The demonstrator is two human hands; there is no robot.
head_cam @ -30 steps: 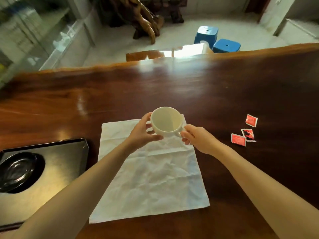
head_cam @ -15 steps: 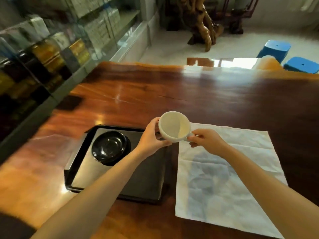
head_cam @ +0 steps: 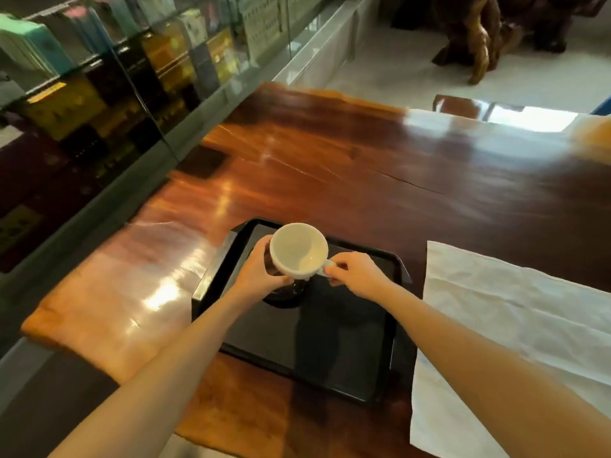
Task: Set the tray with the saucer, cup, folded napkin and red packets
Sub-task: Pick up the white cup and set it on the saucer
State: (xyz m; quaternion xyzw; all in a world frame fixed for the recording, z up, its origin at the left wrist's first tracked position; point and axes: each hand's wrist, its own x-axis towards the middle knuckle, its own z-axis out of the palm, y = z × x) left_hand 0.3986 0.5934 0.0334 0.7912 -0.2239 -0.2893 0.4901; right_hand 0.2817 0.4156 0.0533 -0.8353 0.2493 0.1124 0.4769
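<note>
I am on the cup step. My left hand (head_cam: 256, 271) curls round the body of the white cup (head_cam: 299, 249) and my right hand (head_cam: 355, 272) pinches its little handle, so both hands grasp the one thing. The cup hangs upright, mouth up and empty, over the far left part of the black tray (head_cam: 330, 352). The dark saucer (head_cam: 284, 297) lies in that same part of the tray, mostly hidden under the cup and my left wrist. I cannot tell whether the cup's base touches the saucer yet; it looks just above it. The white napkin (head_cam: 512, 325) lies spread flat and unfolded on the counter (head_cam: 330, 160), just beside the tray's right edge. The red packets are out of view. As I judge it, the next move is to lower the cup straight down onto the saucer's middle, keep it level so it seats in the well, then let go with both hands. After that come folding the napkin and fetching the packets.
</note>
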